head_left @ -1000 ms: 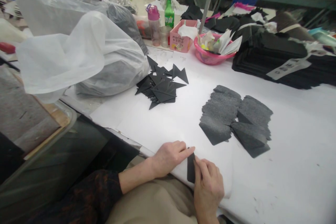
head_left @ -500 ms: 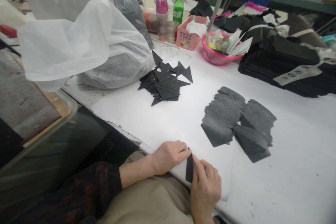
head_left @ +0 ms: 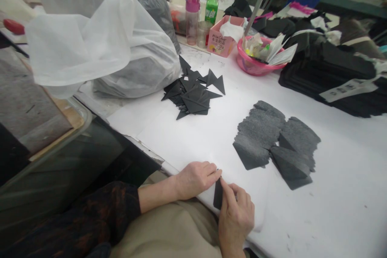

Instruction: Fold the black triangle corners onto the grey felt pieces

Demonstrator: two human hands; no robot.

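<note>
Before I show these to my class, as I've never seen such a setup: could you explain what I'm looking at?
There is no machine here: a person works with two bare hands. The camera is worn on the head, looking forward and down. At the near edge of a white-topped table, the left hand and right hand hold a small dark piece between them. Beyond lie a jumbled black pile of pointed pieces and, to its right, overlapping grey-black pieces. Farther back are a pink box and a pink basin.
</note>
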